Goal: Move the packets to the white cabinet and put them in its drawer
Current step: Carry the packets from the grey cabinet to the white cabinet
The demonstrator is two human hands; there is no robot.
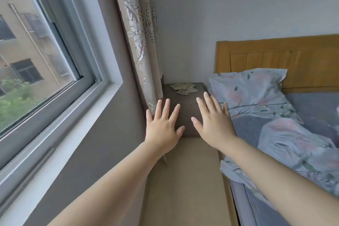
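Note:
Several small pale packets (184,88) lie in a loose heap on top of a dark brown bedside cabinet (185,101) in the corner ahead. My left hand (163,125) and my right hand (213,121) are stretched out in front of me with fingers spread and straight, holding nothing. Both hands hover short of the packets, in front of the brown cabinet. No white cabinet is in view.
A window with a grey sill (55,134) runs along the left wall, with a patterned curtain (139,46) hanging at its end. A bed with a floral pillow (251,90) and wooden headboard (286,57) stands on the right. A narrow beige floor strip (185,180) lies between them.

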